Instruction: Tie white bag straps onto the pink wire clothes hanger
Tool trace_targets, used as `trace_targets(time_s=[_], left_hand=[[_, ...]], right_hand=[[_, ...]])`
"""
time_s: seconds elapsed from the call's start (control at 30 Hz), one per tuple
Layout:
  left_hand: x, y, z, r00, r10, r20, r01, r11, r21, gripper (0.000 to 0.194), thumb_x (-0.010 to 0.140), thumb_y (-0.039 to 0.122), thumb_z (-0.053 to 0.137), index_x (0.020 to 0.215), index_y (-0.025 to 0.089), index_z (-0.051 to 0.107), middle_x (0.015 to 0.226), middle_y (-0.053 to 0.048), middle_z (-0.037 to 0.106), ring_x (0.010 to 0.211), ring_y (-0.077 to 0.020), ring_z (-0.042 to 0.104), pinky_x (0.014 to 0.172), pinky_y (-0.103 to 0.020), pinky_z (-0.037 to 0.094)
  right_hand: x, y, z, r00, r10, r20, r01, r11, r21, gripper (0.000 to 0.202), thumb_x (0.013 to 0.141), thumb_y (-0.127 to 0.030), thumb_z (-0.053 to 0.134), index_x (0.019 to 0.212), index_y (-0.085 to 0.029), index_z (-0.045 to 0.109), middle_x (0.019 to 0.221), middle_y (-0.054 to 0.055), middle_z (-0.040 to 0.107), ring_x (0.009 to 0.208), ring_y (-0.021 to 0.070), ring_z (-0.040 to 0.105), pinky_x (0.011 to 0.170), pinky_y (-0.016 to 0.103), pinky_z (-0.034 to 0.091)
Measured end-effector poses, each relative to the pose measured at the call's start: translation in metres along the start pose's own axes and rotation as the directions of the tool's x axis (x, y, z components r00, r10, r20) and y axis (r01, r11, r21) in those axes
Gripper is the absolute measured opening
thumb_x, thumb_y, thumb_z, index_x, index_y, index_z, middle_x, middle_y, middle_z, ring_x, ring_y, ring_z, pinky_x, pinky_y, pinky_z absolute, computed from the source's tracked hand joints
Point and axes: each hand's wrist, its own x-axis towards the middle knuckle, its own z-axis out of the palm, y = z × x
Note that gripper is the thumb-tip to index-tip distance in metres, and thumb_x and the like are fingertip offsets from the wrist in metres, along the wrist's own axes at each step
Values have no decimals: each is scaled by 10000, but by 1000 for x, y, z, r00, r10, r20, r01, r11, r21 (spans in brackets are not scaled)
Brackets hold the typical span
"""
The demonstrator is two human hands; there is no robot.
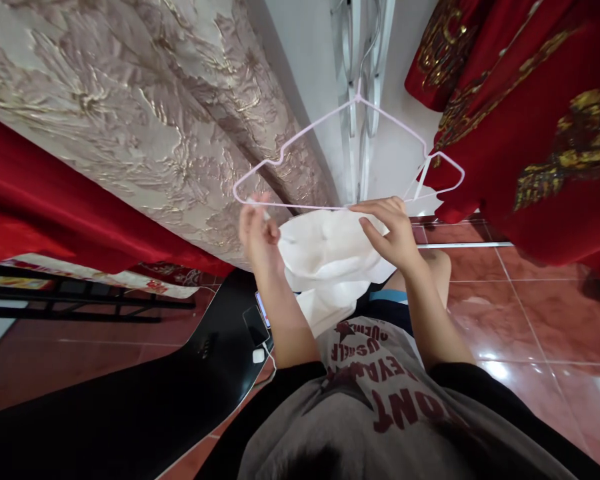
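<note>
As the right hand lies open at the pink hanger, upper centre, the left hand (blurred, grip unclear) seems to be fitting white cloth, mid-frame. The next move likely calls for steadiness.

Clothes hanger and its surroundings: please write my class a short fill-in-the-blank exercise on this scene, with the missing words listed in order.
1. A white strap shows on the clothes hanger towards the person's ____ side.
2. The right hand looks sharp; the blurred hand is the ____ one.
3. The cloth just below the bottom bar is coloured ____.
Missing words: right; left; white.
</note>
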Motion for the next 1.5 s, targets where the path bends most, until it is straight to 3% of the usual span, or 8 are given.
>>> trace_targets(time_s=[0.23,0.37,0.53,0.77,0.93,1.17,1.33,1.5], left_hand=[[-28,-10,32,967,-54,250,49,998,27,392,964,532,784,826,175,701,860,-64,780,441,-35,412,389,-213,251],[-33,-8,42,975,-9,222,1,999,35,411,1028,477,724,761,179,629,802,-52,768,428,-40,420,394,-193,291],[-33,-11,43,980,-28,196,16,998,60,433,1044,474,701,736,190,588,765,-37,765,413,-45,390,394,-191,288],[-30,-15,37,978,2,207,-16,998,67,437,1035,524,696,774,184,610,798,-51,783,414,-42,396,394,-200,271],[-27,-14,34,978,-7,209,-10,997,82,440,1039,527,688,772,188,606,799,-46,782,416,-42,382,398,-204,274],[-27,-12,33,970,-57,238,44,997,58,435,1023,512,719,761,182,613,797,-62,785,406,-35,365,390,-198,263],[-29,-14,36,958,-64,278,52,997,48,450,988,551,747,761,183,623,812,-72,796,409,-36,346,390,-205,242],[-35,-18,42,959,-85,269,71,995,64,458,965,550,763,734,186,610,826,-68,800,418,-39,344,401,-211,254]], right_hand=[[-5,5,3,978,7,-209,2,999,44,262,1011,-328,622,1246,-335,740,1303,60,761,1259,279,696,1092,534,523],[-3,42,-28,769,219,-600,-114,971,209,439,874,-323,736,1307,-303,668,1320,84,701,1103,238,717,985,492,595],[10,53,-61,852,465,-240,-398,873,281,271,835,-282,762,1093,-212,718,842,12,716,771,166,700,788,385,622],[22,11,-61,887,432,-164,-403,897,183,193,848,-291,773,726,-209,647,630,-49,548,579,87,493,567,267,432],[45,6,-62,907,279,-315,-183,935,302,184,889,-354,778,746,-253,719,735,15,656,809,197,695,851,434,599],[25,96,-64,634,275,-723,11,931,364,490,925,-519,640,1377,-336,677,1331,85,653,1239,303,702,1080,571,586],[-12,62,-45,604,260,-753,-63,958,280,305,935,-471,705,1168,-301,803,1036,65,776,910,273,772,909,554,643],[-3,8,-32,973,103,-207,-83,991,105,144,926,-383,781,1029,-318,859,1027,24,853,1035,258,785,982,505,617]])
